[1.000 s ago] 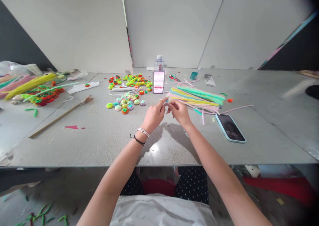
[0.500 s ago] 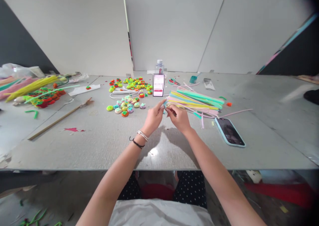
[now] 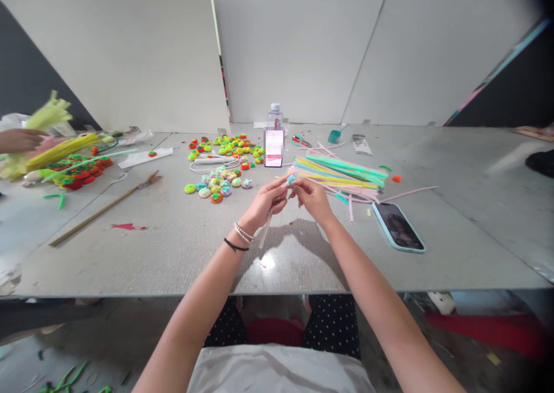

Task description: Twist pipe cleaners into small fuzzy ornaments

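Both hands meet above the table, in front of a propped phone (image 3: 274, 149). My left hand (image 3: 267, 202) is closed, pinching a small light-blue pipe-cleaner piece (image 3: 291, 179) that sticks up at its fingertips. A pale, whitish strip (image 3: 265, 234) hangs below that palm. From the other side, my right hand (image 3: 315, 198) has its fingertips pressed together against the blue piece. Just behind it lies a bundle of pastel pipe cleaners (image 3: 346, 176). To the left sit several small puffy pipe-cleaner shapes (image 3: 215, 180) in pastel colours.
Red, yellow and green puffy shapes (image 3: 238, 145) lie farther back near a bottle (image 3: 275, 116). A second phone (image 3: 398, 227) rests at the right. At the left are a wooden stick (image 3: 99, 213) and another person's hand (image 3: 19, 141) with a yellow bundle (image 3: 49, 113).
My left hand has turned, and the blue piece now shows above the fingertips with a pale strip hanging below. Another person's hand has come in at far left, raising a yellow bundle.
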### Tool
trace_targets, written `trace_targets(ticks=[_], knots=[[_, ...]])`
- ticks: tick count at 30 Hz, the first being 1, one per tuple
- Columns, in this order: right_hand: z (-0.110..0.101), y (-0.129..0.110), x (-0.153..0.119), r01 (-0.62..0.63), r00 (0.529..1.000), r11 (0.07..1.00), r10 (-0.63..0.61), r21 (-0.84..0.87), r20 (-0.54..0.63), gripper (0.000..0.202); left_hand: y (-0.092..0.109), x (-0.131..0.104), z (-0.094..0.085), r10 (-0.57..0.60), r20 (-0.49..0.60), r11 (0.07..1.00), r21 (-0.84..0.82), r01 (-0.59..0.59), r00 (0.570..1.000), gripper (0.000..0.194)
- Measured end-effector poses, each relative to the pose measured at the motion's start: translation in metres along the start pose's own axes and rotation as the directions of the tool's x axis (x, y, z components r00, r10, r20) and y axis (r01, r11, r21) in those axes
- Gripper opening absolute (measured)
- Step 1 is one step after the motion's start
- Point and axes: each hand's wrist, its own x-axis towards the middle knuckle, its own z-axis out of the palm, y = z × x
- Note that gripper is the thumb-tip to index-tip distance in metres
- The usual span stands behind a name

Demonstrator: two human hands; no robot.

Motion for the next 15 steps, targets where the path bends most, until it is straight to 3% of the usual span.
trace_targets(ticks=[5, 11, 15], knots=[[-0.001, -0.008, -0.001, -0.008, 0.999, 0.997, 0.012, 0.076, -0.047, 0.037, 0.003, -0.002, 0.000, -0.018, 0.064, 0.996, -0.089, 0.023, 0.998, 0.048], [0.001, -0.015, -0.004, -0.017, 0.999, 0.986, 0.008, 0.164, 0.051, 0.041, 0.005, -0.001, -0.004, -0.027, 0.115, 0.990, -0.131, 0.042, 0.993, 0.043], [0.003, -0.014, -0.004, -0.006, 0.999, 0.984, -0.004, 0.179, 0.053, 0.038, 0.005, -0.001, -0.004, -0.023, 0.124, 0.990, -0.135, 0.040, 0.992, 0.041]])
